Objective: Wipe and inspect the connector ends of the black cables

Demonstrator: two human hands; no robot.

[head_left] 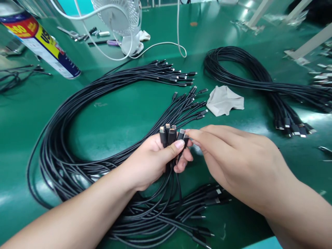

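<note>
Where cables curve, tabletop shows inside.

Grn tbl w/ blk cables

Black cables, loosely looped on counter, most ends fanned out rightward. Bunch of plugs, black with metal tips up, roughly upright, rightmost leaning right, held in left fingers; their cables hang below.

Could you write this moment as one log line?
left hand: gripping black connectors | right hand: fingers close beside them | nearby: looped cables, light cloth, fan, spray can
</note>
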